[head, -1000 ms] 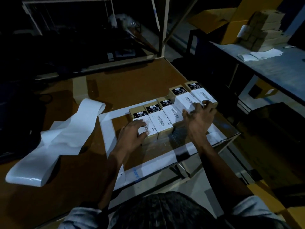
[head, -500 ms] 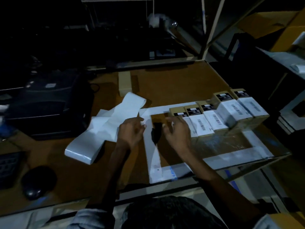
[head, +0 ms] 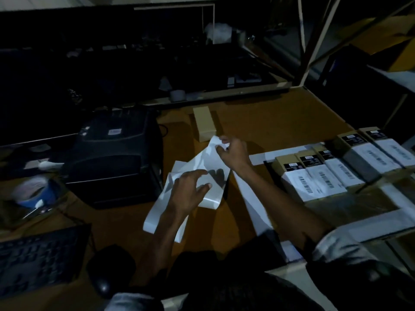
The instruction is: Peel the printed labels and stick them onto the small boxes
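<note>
Dim workroom, brown surface (head: pixel 269 122) lit only near the middle. Black label printer (head: pixel 116 158) sits left, keyboard (head: pixel 40 261) and mouse (head: pixel 105 286) near-left, blue tape roll (head: pixel 33 191) at the left edge.

Row of small boxes (head: pixel 336 173) at right, each showing a white barcode label on top; one plain box (head: pixel 203 124) lies apart, far-centre, with no label visible.

Change since a second ago: both hands have left the box row and gone left to the white label strip (head: pixel 202 176), which lies crumpled in the middle of the surface, beside the printer. View has swung left with them.

Right hand (head: pixel 233 151) pinches the strip's far end, fingers curled on the paper. Left hand (head: pixel 190 196) has its fingers spread over the strip's middle; whether it presses or hovers, cannot tell.

Reading: the row looks labelled, so this is likely the start of the next peel, perhaps for the plain box. Whether printed labels remain on the strip is not visible.
</note>
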A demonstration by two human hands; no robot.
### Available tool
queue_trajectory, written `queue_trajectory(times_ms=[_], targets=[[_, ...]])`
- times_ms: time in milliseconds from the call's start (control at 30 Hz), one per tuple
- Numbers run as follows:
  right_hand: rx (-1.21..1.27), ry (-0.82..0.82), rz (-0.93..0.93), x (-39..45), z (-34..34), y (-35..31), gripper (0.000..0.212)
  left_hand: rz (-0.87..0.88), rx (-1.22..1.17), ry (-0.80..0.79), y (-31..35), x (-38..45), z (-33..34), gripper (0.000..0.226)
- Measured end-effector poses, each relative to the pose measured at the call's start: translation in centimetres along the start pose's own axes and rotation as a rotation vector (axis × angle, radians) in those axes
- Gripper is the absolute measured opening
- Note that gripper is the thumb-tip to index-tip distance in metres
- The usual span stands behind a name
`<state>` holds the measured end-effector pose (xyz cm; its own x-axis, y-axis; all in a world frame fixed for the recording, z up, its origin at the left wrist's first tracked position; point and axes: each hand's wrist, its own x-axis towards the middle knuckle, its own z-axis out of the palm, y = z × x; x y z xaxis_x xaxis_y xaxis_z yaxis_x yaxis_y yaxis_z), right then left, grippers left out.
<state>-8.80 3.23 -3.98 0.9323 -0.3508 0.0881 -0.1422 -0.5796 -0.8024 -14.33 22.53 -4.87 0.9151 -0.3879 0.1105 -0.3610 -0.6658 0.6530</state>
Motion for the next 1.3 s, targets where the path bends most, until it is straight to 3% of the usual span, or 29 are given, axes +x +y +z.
queue_trajectory(times_ms=[167,433,633,767,900,1000,1100,1200,1300], targets=[[-0.107,-0.017,0.060,5.1,3.4,-1.9,0.058,-0.060,0.034,-0.196,-2.6,-0.3,0.1,0.053],[-0.450,-0.075,0.123,9.9,7.8,-2.6,0.089,-0.089,0.064,-0.163,-3.5,-0.2,0.3,0.044],[-0.475,0.014,0.078,10.6,8.7,-1.3,0.081,-0.077,0.022,-0.165,-4.3,0.2,0.3,0.031],[-0.236,0.080,0.089,11.0,7.8,-1.5,0.072,-0.048,0.033,-0.134,-4.0,-0.2,0.5,0.031],[0.262,0.136,0.217,10.5,4.9,-2.8,0.063,-0.112,0.017,-0.119,-4.1,-0.3,0.8,0.040],[0.592,0.068,0.277,8.0,1.8,-2.9,0.058,-0.118,0.018,-0.070,-4.0,-0.5,1.3,0.040],[0.695,0.036,0.273,3.9,-1.4,-1.6,0.048,-0.121,-0.014,0.008,-3.2,-0.5,1.7,0.037],[0.785,-0.004,0.359,-1.2,-4.8,-1.2,0.021,-0.071,-0.027,0.081,-2.2,-0.1,1.9,0.033],[0.818,-0.095,0.459,-5.9,-7.6,-1.0,0.030,0.029,-0.058,0.175,-0.5,0.3,1.8,0.025]])
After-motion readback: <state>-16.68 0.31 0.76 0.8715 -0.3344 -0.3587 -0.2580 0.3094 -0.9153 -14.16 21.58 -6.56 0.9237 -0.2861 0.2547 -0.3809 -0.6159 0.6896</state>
